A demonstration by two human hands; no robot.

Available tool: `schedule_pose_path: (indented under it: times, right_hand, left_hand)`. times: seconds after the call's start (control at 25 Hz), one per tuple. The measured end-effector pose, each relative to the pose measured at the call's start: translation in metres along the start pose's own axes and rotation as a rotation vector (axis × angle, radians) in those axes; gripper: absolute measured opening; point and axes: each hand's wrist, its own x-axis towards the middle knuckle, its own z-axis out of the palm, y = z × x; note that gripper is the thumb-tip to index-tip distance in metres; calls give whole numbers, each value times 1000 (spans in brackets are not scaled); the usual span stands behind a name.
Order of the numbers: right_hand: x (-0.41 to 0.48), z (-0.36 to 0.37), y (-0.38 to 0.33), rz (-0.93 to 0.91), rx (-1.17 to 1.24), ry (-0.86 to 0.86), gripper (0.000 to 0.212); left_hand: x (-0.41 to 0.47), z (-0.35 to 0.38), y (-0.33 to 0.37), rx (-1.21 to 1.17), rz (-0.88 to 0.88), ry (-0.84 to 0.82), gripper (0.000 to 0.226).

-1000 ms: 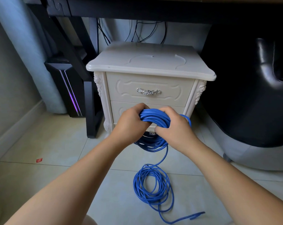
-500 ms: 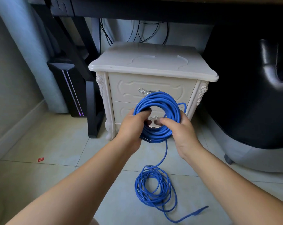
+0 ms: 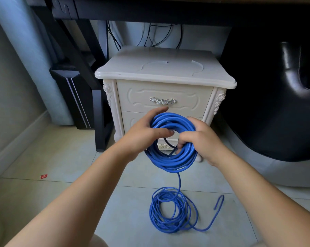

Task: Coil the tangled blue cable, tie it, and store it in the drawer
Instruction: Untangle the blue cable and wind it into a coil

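The left hand [image 3: 145, 134] and the right hand [image 3: 203, 140] are holding a ring of blue cable [image 3: 172, 162] in front of the white drawer [image 3: 165, 92]. Both hands' fingers are curling tight round the ring. The rest of the cable is lying in a loose pile [image 3: 172, 213] on the near floor [image 3: 61, 157].

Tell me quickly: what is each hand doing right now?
Left hand: grips the left side of the blue cable coil, thumb across the front.
Right hand: grips the coil's right side, fingers curled through it.
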Motion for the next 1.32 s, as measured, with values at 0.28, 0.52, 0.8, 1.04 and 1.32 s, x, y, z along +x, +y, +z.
schedule_pose_path:
  times: [0.28,0.52,0.8,1.04,1.32]
  right_hand:
    - [-1,-7,-2,-12,79,33,27]
    - [-1,-7,-1,64,458,130,10]
    - [3,-7,8,211,476,190,18]
    - [3,-3,14,216,516,155,15]
    - [1,12,14,123,426,144,13]
  left_hand:
    - [6,-8,-5,-664,-372,-22,48]
    - [6,9,-8,-663,-439,54,22]
    - [3,8,-7,-668,-458,54,36]
    - [-4,10,1,-580,-384,-10,65]
    - [-2,16,1,-449,-261,173,18]
